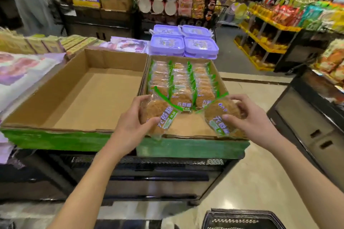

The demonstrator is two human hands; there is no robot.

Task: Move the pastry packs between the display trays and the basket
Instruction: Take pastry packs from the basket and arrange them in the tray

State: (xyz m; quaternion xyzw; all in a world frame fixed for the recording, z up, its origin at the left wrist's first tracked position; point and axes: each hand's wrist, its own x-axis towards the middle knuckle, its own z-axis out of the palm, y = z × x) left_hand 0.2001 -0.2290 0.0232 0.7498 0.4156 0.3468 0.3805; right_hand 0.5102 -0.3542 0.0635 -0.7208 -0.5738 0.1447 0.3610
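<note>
Basket [242,218] sits nearest, at 5 o'clock on the floor, only its rim in view. Above it, left hand [130,122] pinches one pack [158,115] by its near edge, and right hand [247,115] closes over another pack [221,117], thumb on top. Both packs hover over the right tray's [186,147] bare front. Slippery film could slide from such light holds on the swing down to the basket. Farther on, at 12 o'clock, rows [182,82] fill that tray; the left tray [55,87] stands bare.

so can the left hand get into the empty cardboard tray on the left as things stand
Probably yes: the empty tray is open-topped right beside the left hand, though that hand already holds a pastry pack.
</note>
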